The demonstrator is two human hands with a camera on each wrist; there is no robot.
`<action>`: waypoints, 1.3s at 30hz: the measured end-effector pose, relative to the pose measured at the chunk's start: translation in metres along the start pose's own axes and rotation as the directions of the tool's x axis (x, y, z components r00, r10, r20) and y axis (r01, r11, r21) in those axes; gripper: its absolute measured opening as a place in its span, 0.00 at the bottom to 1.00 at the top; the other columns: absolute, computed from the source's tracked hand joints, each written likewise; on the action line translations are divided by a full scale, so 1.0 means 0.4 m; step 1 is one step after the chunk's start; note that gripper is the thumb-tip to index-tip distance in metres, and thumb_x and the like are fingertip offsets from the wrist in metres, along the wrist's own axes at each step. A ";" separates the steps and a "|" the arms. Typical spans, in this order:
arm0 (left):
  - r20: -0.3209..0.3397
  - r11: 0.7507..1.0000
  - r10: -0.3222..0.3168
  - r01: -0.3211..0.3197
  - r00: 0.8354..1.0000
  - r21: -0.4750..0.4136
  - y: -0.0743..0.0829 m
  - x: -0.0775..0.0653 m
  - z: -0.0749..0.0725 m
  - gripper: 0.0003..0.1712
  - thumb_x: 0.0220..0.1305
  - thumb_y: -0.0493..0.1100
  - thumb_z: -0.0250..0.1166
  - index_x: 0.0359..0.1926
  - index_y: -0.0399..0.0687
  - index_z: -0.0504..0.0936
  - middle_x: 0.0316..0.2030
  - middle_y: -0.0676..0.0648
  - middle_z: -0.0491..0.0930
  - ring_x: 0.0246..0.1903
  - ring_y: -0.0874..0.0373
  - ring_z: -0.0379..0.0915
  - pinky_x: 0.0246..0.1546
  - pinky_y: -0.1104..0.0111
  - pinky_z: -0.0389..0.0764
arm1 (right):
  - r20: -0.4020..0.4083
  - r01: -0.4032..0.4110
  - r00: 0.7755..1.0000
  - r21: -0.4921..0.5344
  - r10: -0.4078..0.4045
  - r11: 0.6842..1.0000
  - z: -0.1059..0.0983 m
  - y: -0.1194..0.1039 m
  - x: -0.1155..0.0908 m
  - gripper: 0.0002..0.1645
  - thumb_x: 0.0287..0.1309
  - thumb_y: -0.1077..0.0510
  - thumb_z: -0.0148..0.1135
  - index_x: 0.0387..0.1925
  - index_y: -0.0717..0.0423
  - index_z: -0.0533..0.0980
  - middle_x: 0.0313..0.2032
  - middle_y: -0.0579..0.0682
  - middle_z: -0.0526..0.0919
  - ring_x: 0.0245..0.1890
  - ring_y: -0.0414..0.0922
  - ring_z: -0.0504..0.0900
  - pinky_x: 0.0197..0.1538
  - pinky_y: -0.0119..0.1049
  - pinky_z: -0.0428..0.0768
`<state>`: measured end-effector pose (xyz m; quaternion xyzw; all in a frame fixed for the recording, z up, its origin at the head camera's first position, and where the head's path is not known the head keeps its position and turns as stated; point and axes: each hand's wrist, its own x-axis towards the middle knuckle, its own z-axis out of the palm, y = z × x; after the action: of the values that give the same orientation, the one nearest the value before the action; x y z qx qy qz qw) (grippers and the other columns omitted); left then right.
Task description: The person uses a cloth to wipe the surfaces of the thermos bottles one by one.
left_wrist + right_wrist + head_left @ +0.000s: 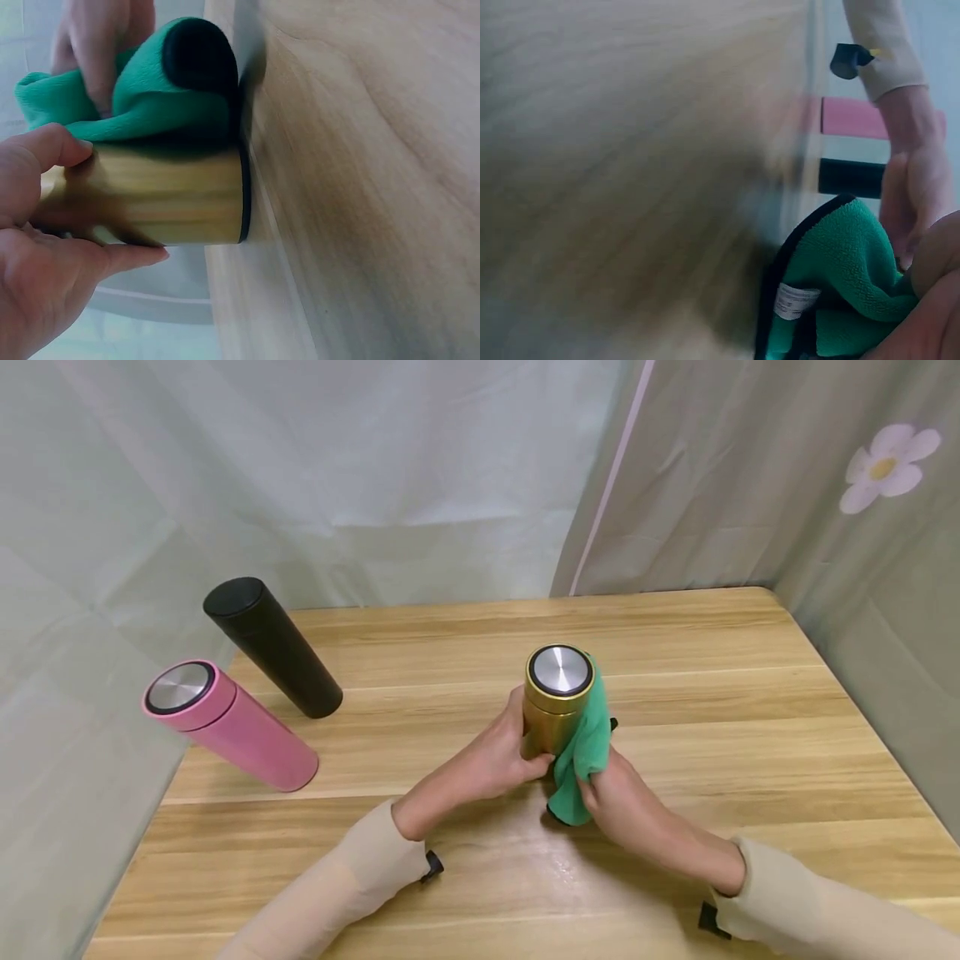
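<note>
A gold thermos bottle (pixel 551 718) with a silver-topped lid stands upright on the wooden table. My left hand (pixel 504 752) grips its left side, with thumb and fingers around the body, as the left wrist view also shows on the gold wall (pixel 172 199). On the bottle's right side my right hand (pixel 622 793) holds a green cloth (pixel 588 743) against it. The cloth has a black edge and hangs down near the table; in the right wrist view a white label (pixel 795 301) shows on it. Part of the right hand's fingers is hidden by the cloth.
To the left stand a pink thermos bottle (pixel 251 739) with a silver-topped lid and, behind it, a black bottle (pixel 277 652). The wooden table (pixel 750 693) reaches back to a pale curtain (pixel 420 485). Beige sleeves cover both forearms.
</note>
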<state>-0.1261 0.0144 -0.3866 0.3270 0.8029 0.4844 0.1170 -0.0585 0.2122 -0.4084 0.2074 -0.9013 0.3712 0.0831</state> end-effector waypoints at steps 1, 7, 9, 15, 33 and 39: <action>0.001 1.000 0.002 -0.002 1.000 0.000 0.000 0.000 0.000 0.52 0.59 0.26 0.70 0.75 0.34 0.46 0.70 0.33 0.63 0.70 0.46 0.65 0.71 0.56 0.66 | 0.003 0.004 1.000 -0.005 -0.004 1.000 0.004 0.006 -0.001 0.09 0.75 0.70 0.50 0.53 0.63 0.69 0.46 0.53 0.78 0.48 0.46 0.79 0.53 0.49 0.82; -0.001 1.000 -0.003 0.003 1.000 0.013 -0.002 -0.003 0.002 0.52 0.60 0.28 0.71 0.76 0.35 0.46 0.70 0.33 0.63 0.69 0.45 0.66 0.70 0.56 0.67 | 0.026 0.014 1.000 -0.024 -0.013 1.000 0.015 0.038 -0.006 0.08 0.71 0.73 0.53 0.46 0.61 0.73 0.42 0.53 0.79 0.43 0.45 0.78 0.48 0.49 0.83; -0.006 1.000 -0.012 0.013 1.000 0.019 -0.002 -0.005 0.002 0.52 0.61 0.30 0.72 0.76 0.36 0.47 0.70 0.33 0.64 0.69 0.45 0.66 0.70 0.55 0.68 | 0.034 0.002 0.999 -0.014 -0.002 1.000 0.015 0.044 -0.007 0.09 0.70 0.74 0.54 0.45 0.61 0.73 0.41 0.53 0.79 0.42 0.45 0.78 0.47 0.48 0.83; -0.026 0.998 -0.036 0.037 0.999 0.054 -0.002 -0.008 0.000 0.52 0.62 0.35 0.75 0.76 0.41 0.49 0.70 0.35 0.66 0.67 0.44 0.68 0.66 0.54 0.73 | 0.057 -0.047 0.997 0.027 0.045 0.999 0.010 0.058 -0.006 0.08 0.69 0.74 0.53 0.44 0.62 0.74 0.40 0.53 0.80 0.41 0.45 0.79 0.46 0.48 0.83; -0.115 0.987 -0.032 0.049 0.993 0.151 -0.004 -0.004 0.015 0.57 0.54 0.49 0.82 0.75 0.45 0.55 0.65 0.43 0.65 0.59 0.50 0.72 0.60 0.56 0.78 | 0.218 -0.364 0.931 0.473 0.294 0.802 -0.083 0.053 -0.001 0.20 0.78 0.59 0.51 0.64 0.65 0.73 0.54 0.58 0.81 0.53 0.51 0.80 0.56 0.41 0.80; -0.175 0.990 -0.039 0.062 0.984 0.130 -0.005 -0.001 0.022 0.57 0.50 0.50 0.84 0.72 0.40 0.58 0.60 0.43 0.68 0.55 0.52 0.73 0.58 0.58 0.78 | 0.167 -0.359 0.932 0.536 0.321 0.764 -0.121 -0.005 -0.013 0.24 0.80 0.54 0.50 0.68 0.63 0.70 0.56 0.59 0.79 0.52 0.48 0.80 0.53 0.38 0.81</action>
<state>-0.1223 0.0198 -0.3927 0.2707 0.8491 0.4521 0.0373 -0.0530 0.2466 -0.3744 0.0680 -0.7780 0.6195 -0.0790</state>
